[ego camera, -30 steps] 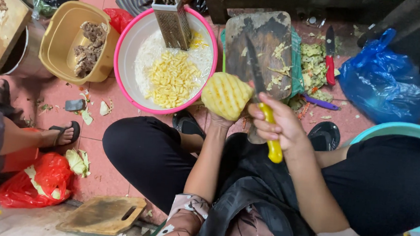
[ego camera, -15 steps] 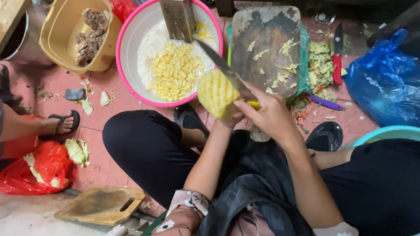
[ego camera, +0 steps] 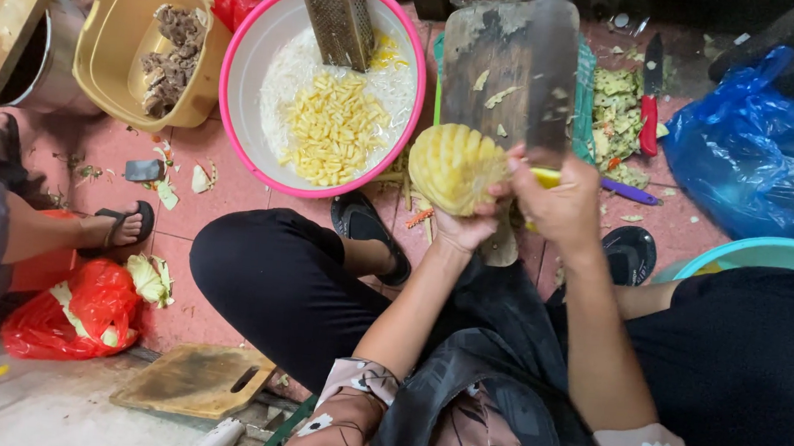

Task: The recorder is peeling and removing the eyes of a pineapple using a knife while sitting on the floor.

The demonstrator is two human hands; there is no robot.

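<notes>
My left hand [ego camera: 466, 227] cups the peeled pineapple [ego camera: 456, 168] from below, holding it above the floor just in front of the pink basin [ego camera: 240, 60]. My right hand [ego camera: 564, 203] is closed on the yellow handle of the knife [ego camera: 550, 75], whose broad blade now points straight up and away from me over the wooden cutting board [ego camera: 490, 65]. Half a second ago the blade lay slanted across the fruit; a second ago it pointed toward the board's top while the fruit sat further left. The basin holds yellow pineapple pieces [ego camera: 329, 128] and a metal grater [ego camera: 338, 15] at its far rim.
</notes>
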